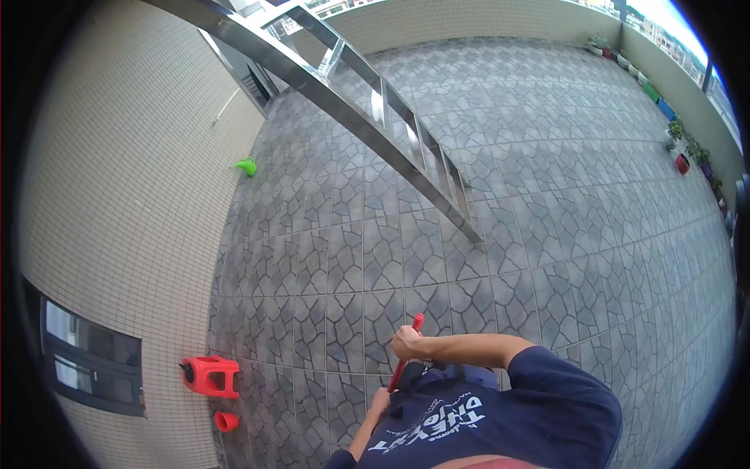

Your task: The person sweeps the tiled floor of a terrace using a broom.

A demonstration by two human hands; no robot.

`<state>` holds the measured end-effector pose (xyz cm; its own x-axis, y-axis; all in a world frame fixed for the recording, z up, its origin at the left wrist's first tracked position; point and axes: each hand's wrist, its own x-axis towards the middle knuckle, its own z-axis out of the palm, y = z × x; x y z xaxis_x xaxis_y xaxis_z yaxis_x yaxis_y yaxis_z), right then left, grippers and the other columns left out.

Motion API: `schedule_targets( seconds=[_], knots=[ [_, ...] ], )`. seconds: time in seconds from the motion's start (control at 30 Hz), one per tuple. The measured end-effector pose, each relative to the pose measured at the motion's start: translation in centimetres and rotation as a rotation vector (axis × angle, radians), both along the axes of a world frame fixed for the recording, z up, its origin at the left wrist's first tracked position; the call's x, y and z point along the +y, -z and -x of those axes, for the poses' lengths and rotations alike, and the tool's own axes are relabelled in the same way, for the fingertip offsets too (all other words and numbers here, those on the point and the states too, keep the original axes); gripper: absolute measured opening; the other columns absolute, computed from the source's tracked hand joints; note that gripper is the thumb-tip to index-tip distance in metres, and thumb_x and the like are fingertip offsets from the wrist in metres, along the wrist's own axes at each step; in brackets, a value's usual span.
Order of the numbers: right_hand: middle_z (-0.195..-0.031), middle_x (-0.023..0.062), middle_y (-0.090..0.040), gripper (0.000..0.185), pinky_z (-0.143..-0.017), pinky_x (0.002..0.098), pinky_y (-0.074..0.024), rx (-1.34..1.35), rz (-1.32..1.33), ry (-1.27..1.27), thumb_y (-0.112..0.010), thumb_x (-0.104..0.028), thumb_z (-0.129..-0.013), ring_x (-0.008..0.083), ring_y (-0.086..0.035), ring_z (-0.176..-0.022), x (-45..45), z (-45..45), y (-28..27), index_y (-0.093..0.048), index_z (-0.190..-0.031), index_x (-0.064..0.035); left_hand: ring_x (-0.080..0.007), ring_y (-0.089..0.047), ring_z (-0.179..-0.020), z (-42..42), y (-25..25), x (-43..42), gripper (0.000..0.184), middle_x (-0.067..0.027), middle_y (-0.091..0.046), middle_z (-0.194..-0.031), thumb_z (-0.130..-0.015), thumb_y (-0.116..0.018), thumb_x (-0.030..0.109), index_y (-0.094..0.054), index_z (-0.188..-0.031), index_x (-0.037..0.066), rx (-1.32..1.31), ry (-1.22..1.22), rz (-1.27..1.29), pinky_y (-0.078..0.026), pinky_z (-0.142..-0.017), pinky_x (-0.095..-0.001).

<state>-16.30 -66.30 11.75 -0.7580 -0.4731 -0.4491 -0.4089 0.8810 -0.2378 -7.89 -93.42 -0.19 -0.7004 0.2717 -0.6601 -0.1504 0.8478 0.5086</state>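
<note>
A red pole [397,375] slants in front of my body, its rounded top end sticking out above my upper hand. My right hand [406,342] is wrapped round it near that end. Lower down, my left hand [381,399] is closed on the same pole. The pole's lower part is hidden by my hand and dark shirt, so what it ends in does not show.
A metal ladder [375,137] slopes down to the tiled floor ahead. By the left wall stand a red plastic stool [211,375], a red pot [226,422] and a green watering can [248,166]. Potted plants [676,133] line the right wall.
</note>
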Motion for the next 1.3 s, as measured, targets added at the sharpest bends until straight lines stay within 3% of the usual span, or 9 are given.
schedule_targets(
  seconds=[0.17, 0.23, 0.43, 0.67, 0.77, 0.87, 1.0, 1.1, 1.3],
  knots=[
    [-0.102, 0.0118, -0.078, 0.033, -0.077, 0.0495, -0.0565, -0.671, -0.131, 0.226, -0.062, -0.035, -0.095, 0.0313, -0.074, -0.099, 4.7, -5.6, 4.4, -0.079, -0.110, -0.0114, -0.0451, -0.071, -0.101, 1.6, 0.5, 4.1, 0.055, -0.0342, -0.069, -0.098, -0.085, -0.074, 0.047, -0.073, -0.101, -0.006, -0.083, 0.445, 0.045, -0.055, -0.081, -0.0510],
    [-0.101, 0.0174, -0.077, 0.047, -0.080, 0.0524, -0.0545, -0.395, 0.045, 0.093, -0.053, -0.046, -0.099, 0.0349, -0.073, -0.098, 6.8, -11.3, 4.5, -0.077, -0.110, -0.0074, -0.0443, -0.070, -0.106, 0.8, 1.3, 6.8, 0.052, -0.0327, -0.070, -0.106, -0.086, -0.071, 0.044, -0.074, -0.104, -0.005, -0.072, 0.571, 0.194, -0.055, -0.086, -0.0511],
    [-0.116, 0.0230, -0.071, 0.062, -0.092, 0.0503, -0.0545, -0.489, 0.269, 0.609, -0.063, -0.062, -0.090, 0.0380, -0.069, -0.108, 8.0, -24.6, 1.4, -0.076, -0.111, -0.0054, -0.0414, -0.071, -0.108, -3.1, 2.0, 9.6, 0.039, -0.0276, -0.072, -0.111, -0.083, -0.066, 0.030, -0.076, -0.103, -0.002, 0.110, 0.781, 0.256, -0.057, -0.092, -0.0504],
    [-0.138, 0.0273, -0.056, 0.056, -0.104, 0.0511, -0.0475, -0.336, -0.442, 0.324, -0.072, -0.047, -0.085, 0.0391, -0.064, -0.116, 1.1, -30.7, -0.3, -0.070, -0.130, -0.0132, -0.0358, -0.074, -0.104, -6.8, -3.2, 12.8, 0.032, -0.0208, -0.076, -0.108, -0.081, -0.068, 0.025, -0.078, -0.103, 0.003, 0.219, 1.096, 0.217, -0.059, -0.089, -0.0456],
    [-0.127, 0.0224, -0.064, 0.050, -0.096, 0.0508, -0.0528, -0.995, -0.194, 0.113, -0.068, -0.042, -0.085, 0.0346, -0.067, -0.113, 2.0, -28.0, 6.3, -0.072, -0.124, -0.0108, -0.0363, -0.075, -0.098, -8.5, -2.7, 14.0, 0.027, -0.0202, -0.076, -0.101, -0.082, -0.070, 0.026, -0.079, -0.096, 0.004, 0.307, 1.132, 0.179, -0.060, -0.085, -0.0458],
    [-0.106, 0.0170, -0.073, 0.045, -0.074, 0.0400, -0.0589, -1.201, 0.147, 0.756, -0.075, -0.034, -0.078, 0.0260, -0.071, -0.095, 2.5, -30.1, 2.9, -0.074, -0.113, -0.0059, -0.0355, -0.075, -0.094, -10.2, -4.7, 14.3, 0.028, -0.0188, -0.076, -0.095, -0.081, -0.074, 0.030, -0.078, -0.092, 0.005, 0.404, 1.226, 0.089, -0.060, -0.085, -0.0458],
    [-0.081, 0.0109, -0.072, 0.022, -0.057, 0.0417, -0.0539, -0.628, 0.506, 1.208, -0.074, -0.023, -0.073, 0.0220, -0.070, -0.068, 0.4, -30.6, 3.1, -0.075, -0.085, -0.0056, -0.0351, -0.074, -0.086, -13.2, -1.2, 15.8, 0.031, -0.0157, -0.075, -0.085, -0.073, -0.081, 0.040, -0.079, -0.085, 0.012, 0.491, 1.146, -0.219, -0.058, -0.081, -0.0465],
    [-0.073, 0.0106, -0.070, 0.018, -0.053, 0.0409, -0.0499, -0.721, 0.449, 1.098, -0.073, -0.020, -0.072, 0.0217, -0.068, -0.063, 0.6, -29.8, 11.7, -0.074, -0.077, -0.0023, -0.0377, -0.072, -0.087, -14.1, 3.9, 16.1, 0.040, -0.0155, -0.074, -0.086, -0.073, -0.081, 0.049, -0.078, -0.087, 0.011, 0.484, 1.079, -0.329, -0.057, -0.080, -0.0475],
    [-0.074, 0.0109, -0.071, 0.023, -0.056, 0.0397, -0.0499, -0.699, 0.609, 1.098, -0.073, -0.021, -0.071, 0.0220, -0.068, -0.064, 10.6, -36.3, 6.6, -0.075, -0.079, 0.0001, -0.0388, -0.072, -0.086, -20.6, 2.3, 23.9, 0.035, -0.0175, -0.074, -0.087, -0.076, -0.075, 0.046, -0.075, -0.083, 0.011, 0.359, 1.077, -0.431, -0.056, -0.078, -0.0496]
  ],
)
